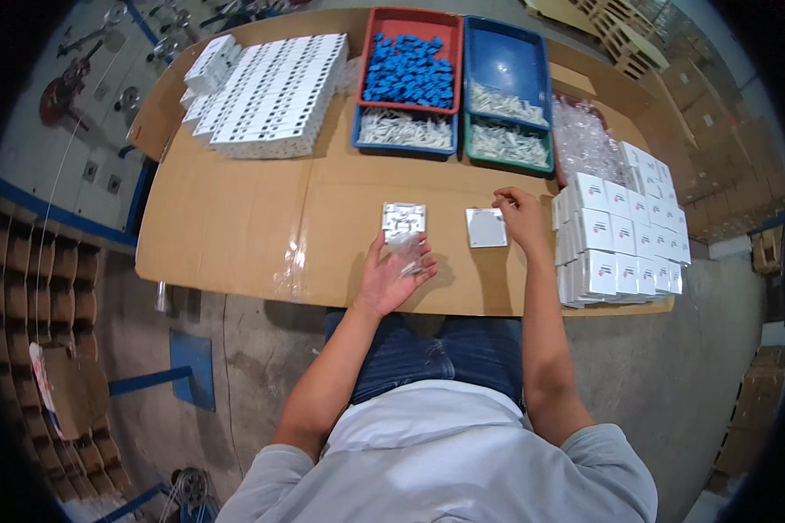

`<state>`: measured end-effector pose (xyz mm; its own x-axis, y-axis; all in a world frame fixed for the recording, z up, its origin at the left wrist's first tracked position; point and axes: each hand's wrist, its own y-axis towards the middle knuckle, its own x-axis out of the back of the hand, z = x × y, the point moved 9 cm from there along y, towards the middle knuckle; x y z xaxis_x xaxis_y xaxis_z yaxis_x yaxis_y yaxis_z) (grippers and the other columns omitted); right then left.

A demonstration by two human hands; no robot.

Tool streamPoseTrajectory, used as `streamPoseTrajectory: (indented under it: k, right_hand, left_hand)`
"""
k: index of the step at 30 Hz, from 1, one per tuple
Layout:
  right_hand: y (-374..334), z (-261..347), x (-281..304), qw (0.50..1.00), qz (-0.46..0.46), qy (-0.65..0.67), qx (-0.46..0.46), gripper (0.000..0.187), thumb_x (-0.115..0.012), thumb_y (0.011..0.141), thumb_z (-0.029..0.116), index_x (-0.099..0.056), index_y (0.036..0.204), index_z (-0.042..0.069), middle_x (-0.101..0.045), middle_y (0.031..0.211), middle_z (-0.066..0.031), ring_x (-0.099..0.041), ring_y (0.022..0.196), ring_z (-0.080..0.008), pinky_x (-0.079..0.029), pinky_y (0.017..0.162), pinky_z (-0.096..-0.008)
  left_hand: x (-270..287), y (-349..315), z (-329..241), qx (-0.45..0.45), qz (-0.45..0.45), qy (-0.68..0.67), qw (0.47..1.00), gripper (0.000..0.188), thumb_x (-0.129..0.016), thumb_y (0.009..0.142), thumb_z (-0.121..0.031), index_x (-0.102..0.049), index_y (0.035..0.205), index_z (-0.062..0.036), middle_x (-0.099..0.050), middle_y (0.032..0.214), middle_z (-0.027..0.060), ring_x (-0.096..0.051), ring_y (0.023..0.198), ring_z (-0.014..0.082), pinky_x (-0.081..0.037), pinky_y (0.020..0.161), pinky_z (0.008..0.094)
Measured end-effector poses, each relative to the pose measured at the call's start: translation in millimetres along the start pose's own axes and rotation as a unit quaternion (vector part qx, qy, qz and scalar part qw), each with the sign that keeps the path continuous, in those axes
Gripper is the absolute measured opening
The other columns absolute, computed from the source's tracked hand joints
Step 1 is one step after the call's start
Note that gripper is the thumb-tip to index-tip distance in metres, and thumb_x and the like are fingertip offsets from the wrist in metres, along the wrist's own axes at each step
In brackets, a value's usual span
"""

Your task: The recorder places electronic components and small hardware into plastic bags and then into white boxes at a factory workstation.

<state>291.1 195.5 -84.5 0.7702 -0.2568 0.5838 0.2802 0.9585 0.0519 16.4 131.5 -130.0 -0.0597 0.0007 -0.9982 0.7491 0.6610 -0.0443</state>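
Note:
My left hand [392, 275] is turned palm up near the table's front edge. A small clear plastic bag [405, 252] lies across its fingers and seems held against them by the thumb; its contents are too blurred to tell. Just beyond it, a white square frame piece [404, 215] with cut-outs lies on the cardboard, its near edge partly covered by the bag. To the right is a flat white square plate [486, 228]. My right hand [522, 218] reaches its far right corner, with thumb and fingertips drawn together there in a pinch.
Stacked white boxes [624, 228] stand right of my right arm. Rows of white pieces [275, 91] fill the far left. At the back are a red tray [454, 26] of blue parts, blue [508, 52] and green trays [506, 164] of small bags, and clear plastic wrapping [587, 139].

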Motion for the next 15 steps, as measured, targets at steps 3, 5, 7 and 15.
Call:
streamPoseTrajectory:
  k: [3,5,7,15]
  right_hand:
    - [19,-19,19,0.996,-0.084,-0.035,-0.011,0.022,-0.066,0.093,0.015,-0.074,0.11,0.003,-0.077,0.093,-0.0132,-0.075,0.087,-0.0264,-0.056,0.078,-0.0369]
    - [37,-23,31,0.99,-0.121,-0.067,-0.022,0.022,-0.066,0.093,0.017,-0.074,0.109,0.004,-0.077,0.093,-0.013,-0.074,0.088,-0.028,-0.056,0.078,-0.0383]
    - [49,-19,46,0.981,-0.164,-0.101,-0.03,0.021,-0.066,0.092,0.02,-0.075,0.107,0.009,-0.077,0.096,-0.0134,-0.073,0.09,-0.0323,-0.056,0.079,-0.0426]
    - [120,-26,40,0.962,-0.136,-0.236,-0.012,0.018,-0.07,0.086,0.017,-0.078,0.103,0.015,-0.077,0.097,-0.0129,-0.073,0.093,-0.0333,-0.057,0.079,-0.0434]
  left_hand:
    - [10,-10,10,0.023,-0.011,0.034,0.999,0.066,-0.052,0.103,-0.048,-0.049,0.146,0.0016,-0.065,0.128,0.0177,-0.063,0.114,0.0339,-0.046,0.108,0.0505]
    - [31,-14,16,0.051,-0.025,0.08,0.995,0.067,-0.052,0.102,-0.048,-0.046,0.148,0.0011,-0.065,0.129,0.0178,-0.062,0.113,0.0339,-0.045,0.109,0.0507]
    - [37,-13,21,0.093,-0.036,0.098,0.99,0.067,-0.052,0.102,-0.047,-0.045,0.149,0.0006,-0.065,0.127,0.0167,-0.062,0.111,0.0316,-0.045,0.108,0.0495]
    - [33,-7,21,0.117,-0.036,0.042,0.992,0.07,-0.05,0.102,-0.051,-0.046,0.147,0.0025,-0.064,0.121,0.017,-0.063,0.108,0.0287,-0.048,0.103,0.0474]
